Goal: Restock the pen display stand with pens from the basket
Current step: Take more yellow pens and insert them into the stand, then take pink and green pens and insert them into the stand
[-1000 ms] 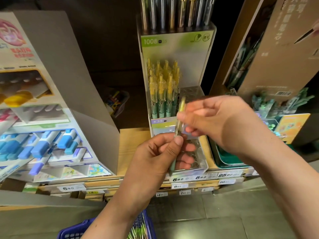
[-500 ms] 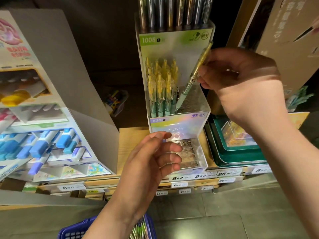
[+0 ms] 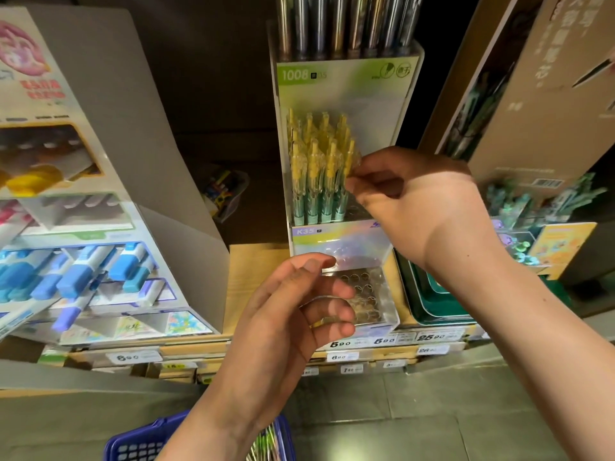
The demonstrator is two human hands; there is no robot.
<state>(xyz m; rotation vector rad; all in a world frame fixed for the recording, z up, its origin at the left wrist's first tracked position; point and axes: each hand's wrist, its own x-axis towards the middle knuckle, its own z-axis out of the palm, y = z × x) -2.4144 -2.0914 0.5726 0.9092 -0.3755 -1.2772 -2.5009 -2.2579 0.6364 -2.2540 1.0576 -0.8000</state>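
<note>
The clear acrylic pen display stand [image 3: 346, 241] stands on the shelf in the middle, with several yellow-capped green pens [image 3: 316, 168] upright in its middle tier. My right hand [image 3: 412, 201] pinches the yellow top of one pen [image 3: 350, 158] that stands upright at the right end of that row. My left hand [image 3: 299, 307] hovers in front of the stand's empty lower tier of holes [image 3: 362, 294], fingers curled and apart, holding nothing. A blue basket [image 3: 139, 444] with more pens [image 3: 266, 444] sits at the bottom edge under my left forearm.
A cardboard display of blue and purple erasers or correctors [image 3: 76, 274] fills the left. Green trays [image 3: 432, 304] sit right of the stand, and a brown cardboard display [image 3: 532, 94] leans at the upper right. Price tags [image 3: 382, 341] line the shelf edge.
My right hand took the pen from my left hand, lifted it over the stand and lowered it upright into the row. My left hand let go and stayed low.
</note>
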